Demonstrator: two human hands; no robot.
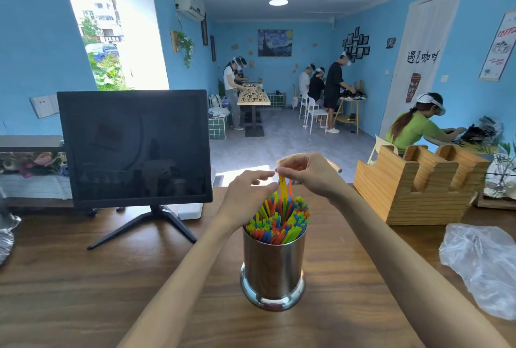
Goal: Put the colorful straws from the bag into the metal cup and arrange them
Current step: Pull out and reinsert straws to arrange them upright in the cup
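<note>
Both forearms reach forward from the bottom edge, over the brown wooden surface (83, 277), and meet above the tall shiny metal cup (273, 266). This cup stands in the middle of the surface and is already packed with thin colorful plastic straws (279, 222) in green, yellow, blue, orange and red, fanning out above its rim.

My judgement is that filling is almost done and the arranging step is now in hand, since the crumpled clear plastic bag (483, 266) lies well apart at the right and looks flat; I cannot tell whether any straw is left inside.

At the top, the right hand (307, 173) has its fingers curled and pinches the upper ends of a few yellow and orange straws (284, 187) raised above the others, with their lower ends down among the bundle. Just beside it, the left hand (248, 191) has its fingers loosely bent toward those raised straws; it seems to touch or steady them, but a firm grip is not visible.

Further out, a black monitor on a stand (135, 146) is at the left and a light wooden slotted holder (418, 182) at the right.
</note>
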